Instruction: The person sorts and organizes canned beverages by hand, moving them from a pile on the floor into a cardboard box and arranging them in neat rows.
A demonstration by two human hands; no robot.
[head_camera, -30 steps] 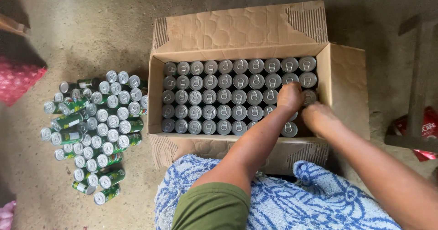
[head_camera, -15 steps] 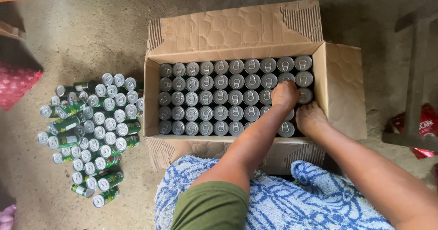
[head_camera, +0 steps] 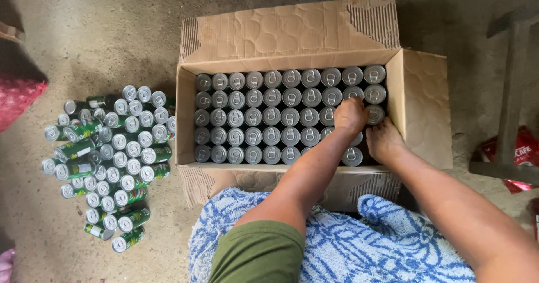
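An open cardboard box [head_camera: 418,106] on the floor holds several rows of upright silver-topped cans [head_camera: 272,117]. My left hand [head_camera: 351,116] reaches into the right part of the box, fingers curled over the top of a can there. Just right of it and nearer to me, my right hand [head_camera: 384,140] has its fingers tucked down among the cans by the box's right wall. What those fingers hold is hidden. One can [head_camera: 352,156] stands at the near edge between my two forearms.
A cluster of several green cans [head_camera: 112,154], some upright and some lying, sits on the concrete floor left of the box. A blue-and-white cloth [head_camera: 359,244] covers my lap. A wooden stand [head_camera: 511,92] and a red packet [head_camera: 519,154] are at the right; a red mesh bag [head_camera: 17,98] lies far left.
Both hands stay at the right end of the box with only slight shifts. The view has drifted a little, so the box sits slightly differently in frame.
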